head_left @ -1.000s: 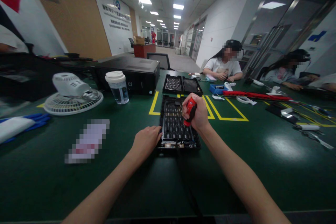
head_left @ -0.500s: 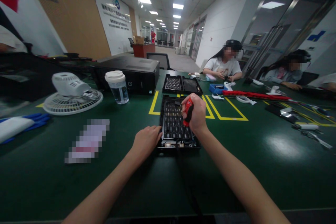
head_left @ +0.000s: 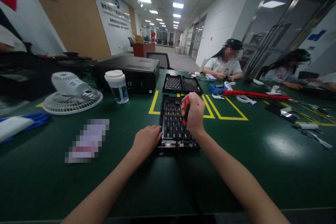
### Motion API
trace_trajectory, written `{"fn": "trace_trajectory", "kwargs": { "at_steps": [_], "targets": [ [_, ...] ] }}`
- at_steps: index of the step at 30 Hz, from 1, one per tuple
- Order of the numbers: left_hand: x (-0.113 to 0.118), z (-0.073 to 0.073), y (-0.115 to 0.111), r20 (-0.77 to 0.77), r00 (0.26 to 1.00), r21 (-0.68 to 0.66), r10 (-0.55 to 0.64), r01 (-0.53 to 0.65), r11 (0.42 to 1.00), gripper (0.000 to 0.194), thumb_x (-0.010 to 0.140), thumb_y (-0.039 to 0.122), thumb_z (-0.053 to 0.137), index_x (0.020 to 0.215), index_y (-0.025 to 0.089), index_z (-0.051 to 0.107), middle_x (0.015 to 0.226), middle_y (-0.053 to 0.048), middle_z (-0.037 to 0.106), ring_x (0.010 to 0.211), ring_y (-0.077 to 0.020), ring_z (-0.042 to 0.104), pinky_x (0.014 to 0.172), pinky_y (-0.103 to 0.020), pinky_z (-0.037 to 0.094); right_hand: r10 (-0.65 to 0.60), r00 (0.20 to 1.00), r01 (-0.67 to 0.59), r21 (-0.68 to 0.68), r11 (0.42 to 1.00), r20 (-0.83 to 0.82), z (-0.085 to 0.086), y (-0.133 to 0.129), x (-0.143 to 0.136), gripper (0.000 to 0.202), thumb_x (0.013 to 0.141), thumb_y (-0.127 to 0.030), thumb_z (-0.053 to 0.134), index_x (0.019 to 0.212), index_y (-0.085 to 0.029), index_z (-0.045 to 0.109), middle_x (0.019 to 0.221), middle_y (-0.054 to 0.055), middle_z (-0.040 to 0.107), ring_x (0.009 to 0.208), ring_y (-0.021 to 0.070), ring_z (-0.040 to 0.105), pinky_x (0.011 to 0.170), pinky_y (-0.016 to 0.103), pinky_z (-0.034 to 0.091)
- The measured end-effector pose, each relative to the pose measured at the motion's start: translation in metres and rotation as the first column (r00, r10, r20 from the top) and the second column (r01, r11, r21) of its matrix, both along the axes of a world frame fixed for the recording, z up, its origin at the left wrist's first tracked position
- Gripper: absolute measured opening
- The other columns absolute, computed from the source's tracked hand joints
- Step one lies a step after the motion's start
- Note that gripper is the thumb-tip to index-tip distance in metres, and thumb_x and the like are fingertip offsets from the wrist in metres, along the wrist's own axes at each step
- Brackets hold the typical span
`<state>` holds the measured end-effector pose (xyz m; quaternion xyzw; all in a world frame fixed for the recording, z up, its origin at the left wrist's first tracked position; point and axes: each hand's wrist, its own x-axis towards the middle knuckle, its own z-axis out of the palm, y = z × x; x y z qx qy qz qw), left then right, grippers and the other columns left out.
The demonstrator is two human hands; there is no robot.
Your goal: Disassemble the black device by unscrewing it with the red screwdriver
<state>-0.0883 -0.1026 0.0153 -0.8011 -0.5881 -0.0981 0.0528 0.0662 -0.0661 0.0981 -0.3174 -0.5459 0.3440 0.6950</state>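
In front of me a black rectangular case [head_left: 173, 133] lies on the green table. Its upper face carries a panel with rows of small rounded cells, and small parts show in a strip along its near edge. My left hand [head_left: 147, 138] grips the case's left side, fingers together, thumb side mostly hidden. My right hand [head_left: 196, 112] is closed in a fist around the red-and-black handle of a screwdriver [head_left: 187, 110], held over the case's right half. The screwdriver's tip is hidden or too dark to make out. A dark cable [head_left: 181, 168] runs from the case toward me.
Beyond the case lies an opened black case [head_left: 173, 83]. To the left are a lidded cup [head_left: 117, 87], a white fan [head_left: 72, 94], blue gloves [head_left: 28, 122] and a large black box [head_left: 131, 70]. A blue tray [head_left: 217, 88] stands right; people sit beyond.
My right hand has shifted very slightly left and turned a little with the screwdriver. My left hand and the case stay in place.
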Motion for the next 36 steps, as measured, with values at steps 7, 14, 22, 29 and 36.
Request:
{"fn": "trace_trajectory", "kwargs": {
  "at_steps": [7, 14, 22, 29, 36],
  "targets": [
    [0.0, -0.001, 0.001, 0.006, 1.0, 0.009, -0.007, 0.007, 1.0, 0.03, 0.089, 0.033, 0.034, 0.109, 0.023, 0.054, 0.098, -0.004, 0.064, 0.087, -0.0187, 0.059, 0.07, -0.028, 0.045, -0.043, 0.999, 0.043, 0.003, 0.999, -0.001, 0.0, -0.003, -0.004, 0.03, 0.087, -0.038, 0.038, 0.066, -0.018, 0.045, 0.049, -0.007, 0.039, 0.034, 0.0037, 0.035, 0.033, 0.017, 0.025],
    [0.001, 0.0, 0.0, 0.009, 1.0, -0.018, 0.007, -0.007, 1.0, 0.031, 0.089, 0.034, 0.035, 0.11, 0.024, 0.054, 0.1, -0.005, 0.063, 0.089, -0.0184, 0.058, 0.071, -0.027, 0.044, -0.107, 0.994, 0.107, 0.0, 0.994, 0.012, -0.001, -0.004, -0.009, 0.03, 0.087, -0.04, 0.039, 0.068, -0.018, 0.047, 0.051, -0.007, 0.039, 0.036, 0.0037, 0.035, 0.034, 0.016, 0.027],
    [0.002, 0.003, 0.0, 0.01, 1.0, -0.037, 0.014, -0.014, 0.999, 0.03, 0.089, 0.033, 0.035, 0.11, 0.024, 0.055, 0.099, -0.005, 0.063, 0.09, -0.0186, 0.058, 0.071, -0.028, 0.045, -0.202, 0.979, 0.201, 0.018, 0.979, 0.039, -0.001, -0.007, -0.008, 0.029, 0.087, -0.041, 0.039, 0.072, -0.018, 0.049, 0.054, -0.006, 0.041, 0.038, 0.0039, 0.036, 0.037, 0.016, 0.027],
    [0.003, 0.007, -0.002, 0.021, 1.0, -0.065, 0.018, -0.016, 0.998, 0.03, 0.089, 0.032, 0.036, 0.11, 0.023, 0.055, 0.099, -0.005, 0.063, 0.09, -0.0183, 0.057, 0.072, -0.028, 0.044, -0.223, 0.973, 0.221, 0.026, 0.975, 0.054, -0.002, -0.013, -0.011, 0.029, 0.086, -0.041, 0.039, 0.073, -0.018, 0.05, 0.055, -0.006, 0.043, 0.04, 0.0043, 0.036, 0.039, 0.017, 0.028],
    [0.003, 0.01, -0.001, 0.047, 0.999, -0.092, 0.016, -0.012, 0.996, 0.028, 0.088, 0.029, 0.037, 0.11, 0.023, 0.054, 0.096, -0.005, 0.062, 0.09, -0.0173, 0.056, 0.074, -0.026, 0.043, -0.186, 0.981, 0.185, 0.024, 0.983, 0.063, 0.0, -0.015, -0.012, 0.028, 0.086, -0.041, 0.04, 0.073, -0.018, 0.051, 0.055, -0.006, 0.044, 0.041, 0.0044, 0.036, 0.04, 0.017, 0.029]
  ]
}}
